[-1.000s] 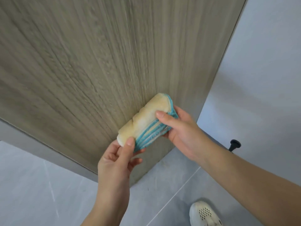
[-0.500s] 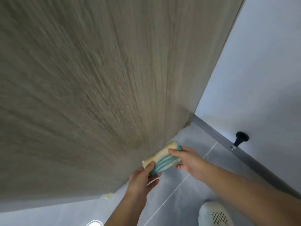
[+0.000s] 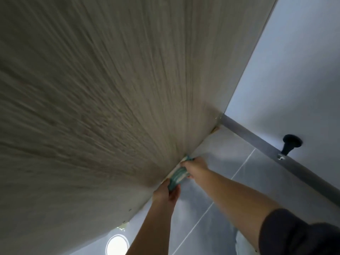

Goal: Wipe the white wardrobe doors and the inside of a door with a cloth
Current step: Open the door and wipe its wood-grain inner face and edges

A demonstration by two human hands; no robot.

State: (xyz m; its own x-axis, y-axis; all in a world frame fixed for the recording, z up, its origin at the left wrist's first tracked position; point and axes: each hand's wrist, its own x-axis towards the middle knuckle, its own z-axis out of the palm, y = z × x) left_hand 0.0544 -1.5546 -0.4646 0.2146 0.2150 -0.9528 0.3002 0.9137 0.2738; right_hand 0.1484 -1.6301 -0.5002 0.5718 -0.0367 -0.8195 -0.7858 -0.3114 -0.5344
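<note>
Well, I held the cloth [image 3: 177,175] folded into a long pad between my two hands, because the strip I was after was the very bottom edge of the wood-grain door [image 3: 110,107], just above the grey tiled floor [image 3: 230,190]. My left hand [image 3: 164,195] had its fingers closed round the near end of the cloth and my right hand [image 3: 196,167] pinched the far end. That way the pad lay lengthwise along the edge and pressed flat on the panel instead of bunching. Both my arms were stretched out and down to reach that low. I judged this bottom strip the awkward part of the inside face. The black door stopper [image 3: 290,144] stuck out low on the white wall [image 3: 294,70], well apart to my right and clear of my reach.
</note>
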